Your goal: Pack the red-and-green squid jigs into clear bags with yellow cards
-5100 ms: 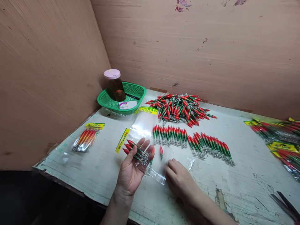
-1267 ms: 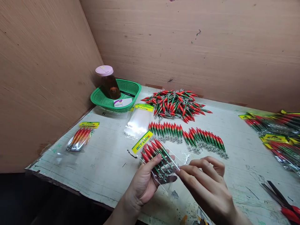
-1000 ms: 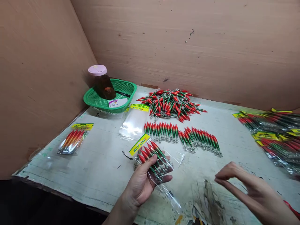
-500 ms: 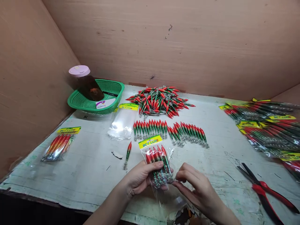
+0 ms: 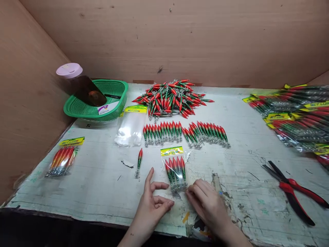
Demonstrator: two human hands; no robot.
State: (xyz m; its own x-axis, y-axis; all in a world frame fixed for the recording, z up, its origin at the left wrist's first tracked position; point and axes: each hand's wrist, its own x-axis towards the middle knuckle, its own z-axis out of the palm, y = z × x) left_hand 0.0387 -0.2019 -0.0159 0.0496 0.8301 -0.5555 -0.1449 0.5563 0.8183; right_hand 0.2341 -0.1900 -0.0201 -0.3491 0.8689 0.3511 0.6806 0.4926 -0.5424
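A clear header bag (image 5: 171, 151) of red-and-green squid jigs, its yellow header lettered BCT LURE, lies on the worktable with its hooks toward me. Just left of its lower end, my left hand (image 5: 154, 202) is open, fingers apart and holding nothing. My right hand (image 5: 205, 202) has curled fingers pressed together at the bag's lower right corner, seemingly pinching its edge; the fingertips are partly hidden. One loose squid jig (image 5: 139, 161) lies to the left. Beyond the bag are two rows of jigs, a left row (image 5: 162, 132) and a right row (image 5: 208, 133).
A large heap of jigs (image 5: 172, 99) lies at the back. Empty header bags (image 5: 130, 128) are stacked beside a green basket (image 5: 119, 111) holding a pink-lidded bottle (image 5: 87, 91). A filled bag (image 5: 63, 159) is at left. Filled bags (image 5: 288, 127) and red-handled pliers (image 5: 293, 192) are at right.
My left hand has let go of the filled bag and drawn back with its fingers spread. The bag, previously held up, now lies on the table. My right hand stays by its lower corner.
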